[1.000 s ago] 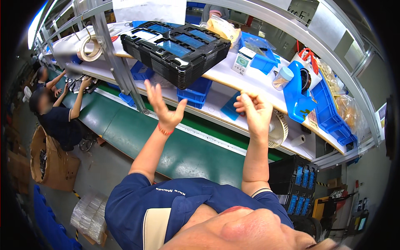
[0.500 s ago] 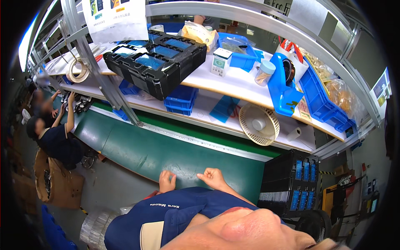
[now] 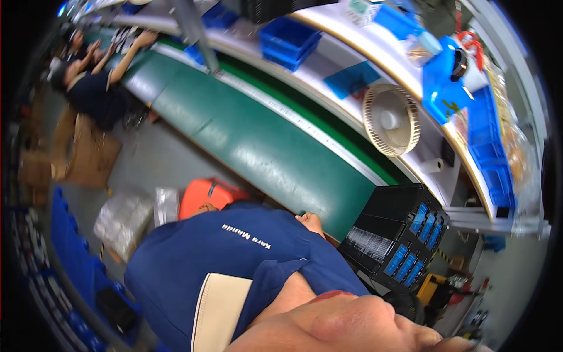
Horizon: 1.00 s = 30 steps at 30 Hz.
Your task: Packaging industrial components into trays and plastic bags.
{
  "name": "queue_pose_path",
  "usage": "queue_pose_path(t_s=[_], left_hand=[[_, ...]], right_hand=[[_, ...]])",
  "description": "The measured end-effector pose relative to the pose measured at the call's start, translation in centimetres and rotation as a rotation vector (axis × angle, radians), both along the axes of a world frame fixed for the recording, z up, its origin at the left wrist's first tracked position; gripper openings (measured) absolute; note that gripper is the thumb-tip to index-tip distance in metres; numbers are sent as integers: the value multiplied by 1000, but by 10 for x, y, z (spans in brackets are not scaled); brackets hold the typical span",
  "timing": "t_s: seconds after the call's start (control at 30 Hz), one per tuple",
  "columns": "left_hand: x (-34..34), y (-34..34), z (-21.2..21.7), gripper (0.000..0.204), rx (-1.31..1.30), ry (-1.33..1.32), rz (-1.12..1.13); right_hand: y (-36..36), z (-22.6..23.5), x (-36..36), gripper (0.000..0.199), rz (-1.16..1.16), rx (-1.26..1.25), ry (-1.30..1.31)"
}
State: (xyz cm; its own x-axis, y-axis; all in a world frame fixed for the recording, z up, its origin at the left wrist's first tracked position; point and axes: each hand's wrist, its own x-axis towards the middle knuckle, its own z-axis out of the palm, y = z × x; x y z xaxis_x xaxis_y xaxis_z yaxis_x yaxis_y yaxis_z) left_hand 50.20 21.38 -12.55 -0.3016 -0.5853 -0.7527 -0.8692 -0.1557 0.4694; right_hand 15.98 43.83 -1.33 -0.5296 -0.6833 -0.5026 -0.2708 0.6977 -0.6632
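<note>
Beside the long green bench (image 3: 258,141), a red plastic seat (image 3: 199,193) is by the left hand (image 3: 207,207); the right hand (image 3: 311,222) is near the bench's edge — I can't tell either grip. Gentle seems best.

Grey floor (image 3: 143,161) lies at left; white shelves (image 3: 372,46) slant above; a metal post (image 3: 194,29) crosses them.

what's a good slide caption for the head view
Left hand by an orange-red object, right hand near the edge of the green worktable.

I wear a navy shirt (image 3: 176,252) with a cream panel (image 3: 220,311). My worktop (image 3: 252,141) is green, the bin (image 3: 287,40) blue.
</note>
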Motion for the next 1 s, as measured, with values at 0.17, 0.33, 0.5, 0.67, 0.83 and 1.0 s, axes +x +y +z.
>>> queue_pose_path(t_s=[0.17,0.33,0.5,0.67,0.83,1.0], left_hand=[[64,155,12,25,77,-104,193],[8,199,33,24,93,-204,335],[35,216,31,23,46,-243,426],[40,209,27,22,-36,-261,412],[45,177,19,21,-129,-275,312],[142,97,28,20,-240,-290,166]], right_hand=[[65,-36,10,30,-31,71,-183],[113,-91,5,33,96,183,-322],[122,-107,-2,33,228,233,-276],[124,-121,-16,33,251,241,-216],[129,-128,-21,33,184,240,-165],[135,-135,-4,33,66,231,-133]])
